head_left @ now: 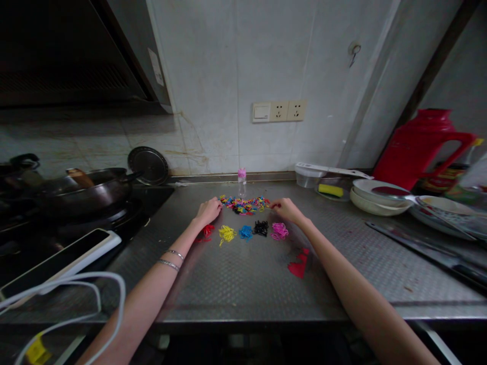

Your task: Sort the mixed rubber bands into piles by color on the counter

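Left hand (209, 209) and right hand (286, 209), their grip unclear, flank a multicolored pile of bands (245, 205) on the metal counter (236, 286).

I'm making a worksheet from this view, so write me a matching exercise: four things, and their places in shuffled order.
1. bottle
2. yellow pile
3. black pile
4. left hand

A. between blue pile and pink pile
B. at the left end of the mixed pile
C. behind the mixed pile
D. between red pile and blue pile

Pairs: 1-C, 2-D, 3-A, 4-B
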`<state>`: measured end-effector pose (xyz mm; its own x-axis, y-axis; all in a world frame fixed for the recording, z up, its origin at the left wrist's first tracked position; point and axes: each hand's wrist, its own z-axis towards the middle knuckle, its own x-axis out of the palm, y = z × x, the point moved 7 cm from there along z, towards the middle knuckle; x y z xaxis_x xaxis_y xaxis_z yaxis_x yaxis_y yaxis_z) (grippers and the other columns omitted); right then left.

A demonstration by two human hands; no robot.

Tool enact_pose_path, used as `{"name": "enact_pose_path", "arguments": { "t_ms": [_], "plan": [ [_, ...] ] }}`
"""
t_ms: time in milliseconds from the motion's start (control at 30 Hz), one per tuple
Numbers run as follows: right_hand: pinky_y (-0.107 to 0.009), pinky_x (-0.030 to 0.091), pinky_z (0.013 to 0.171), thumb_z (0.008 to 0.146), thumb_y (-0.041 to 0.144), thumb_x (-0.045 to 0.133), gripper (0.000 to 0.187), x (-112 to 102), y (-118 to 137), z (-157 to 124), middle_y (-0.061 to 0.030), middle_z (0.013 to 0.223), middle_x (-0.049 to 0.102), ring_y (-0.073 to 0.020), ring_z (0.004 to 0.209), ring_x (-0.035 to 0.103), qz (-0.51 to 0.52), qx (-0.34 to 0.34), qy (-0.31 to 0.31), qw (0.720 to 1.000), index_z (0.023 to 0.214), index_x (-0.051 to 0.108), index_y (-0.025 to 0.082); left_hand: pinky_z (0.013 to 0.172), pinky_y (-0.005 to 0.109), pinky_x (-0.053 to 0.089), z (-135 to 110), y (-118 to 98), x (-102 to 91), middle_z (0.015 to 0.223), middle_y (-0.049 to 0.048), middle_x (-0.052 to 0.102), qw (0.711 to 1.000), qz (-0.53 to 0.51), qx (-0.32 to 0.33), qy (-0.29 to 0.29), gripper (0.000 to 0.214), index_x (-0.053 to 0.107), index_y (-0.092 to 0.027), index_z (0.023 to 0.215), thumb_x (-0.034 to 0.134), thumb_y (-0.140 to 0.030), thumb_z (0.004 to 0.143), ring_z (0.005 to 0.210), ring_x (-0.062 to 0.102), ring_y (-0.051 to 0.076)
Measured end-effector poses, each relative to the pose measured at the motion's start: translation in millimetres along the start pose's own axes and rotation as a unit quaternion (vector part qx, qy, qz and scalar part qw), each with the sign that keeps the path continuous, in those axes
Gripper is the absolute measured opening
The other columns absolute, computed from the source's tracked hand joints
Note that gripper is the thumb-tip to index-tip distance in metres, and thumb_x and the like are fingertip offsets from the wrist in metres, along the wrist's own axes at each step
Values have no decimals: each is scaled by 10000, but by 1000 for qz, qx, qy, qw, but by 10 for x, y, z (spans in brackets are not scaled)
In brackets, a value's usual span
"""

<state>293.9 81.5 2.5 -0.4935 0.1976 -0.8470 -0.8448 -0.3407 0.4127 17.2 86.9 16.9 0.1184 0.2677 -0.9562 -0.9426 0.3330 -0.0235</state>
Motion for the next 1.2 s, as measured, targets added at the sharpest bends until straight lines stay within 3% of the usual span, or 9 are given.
{"name": "enact_pose_path", "arguments": {
  "t_ms": [167, 433, 633, 967, 1200],
  "plan": [
    [-168, 417, 689, 679, 109, 428, 316, -20, 3, -33, -24, 821, 685, -125, 748, 603, -5, 10, 7, 1000, 828, 698, 179, 725, 257, 424, 4, 27, -33, 992, 51, 549, 999, -25, -19, -5, 300, 612, -219, 912, 324, -284, 862, 872, 548, 168],
    [-169, 414, 674, 684, 119, 427, 315, -43, 19, -44, -26, 807, 684, -120, 720, 598, -15, 20, 10, 1000, 827, 701, 181, 751, 259, 421, 2, 17, 29, 1004, 50, 526, 999, -29, -19, 26, 273, 613, -249, 986, 409, -344, 832, 899, 539, 175],
    [-171, 409, 627, 680, 125, 417, 323, -23, 19, -46, -27, 792, 682, -116, 676, 592, -22, 9, 15, 1000, 833, 697, 178, 725, 242, 419, 17, 84, 72, 963, 53, 545, 999, -36, -33, -1, 299, 645, -243, 937, 398, -378, 834, 872, 547, 168],
    [-174, 416, 696, 687, 129, 440, 301, -18, 7, -41, -31, 844, 683, -125, 754, 602, -19, 21, 25, 999, 834, 697, 183, 720, 248, 410, 139, 386, -44, 852, 55, 663, 974, -208, -56, -68, 285, 694, -195, 859, 510, -386, 757, 787, 571, 174],
    [-165, 410, 650, 689, 131, 432, 304, -19, 10, -51, -27, 806, 680, -118, 710, 596, -31, 22, 26, 999, 828, 696, 189, 721, 262, 414, 123, 391, -62, 840, 63, 673, 961, -258, -62, -73, 269, 704, -183, 827, 544, -371, 720, 775, 585, 178]
  ]
}}
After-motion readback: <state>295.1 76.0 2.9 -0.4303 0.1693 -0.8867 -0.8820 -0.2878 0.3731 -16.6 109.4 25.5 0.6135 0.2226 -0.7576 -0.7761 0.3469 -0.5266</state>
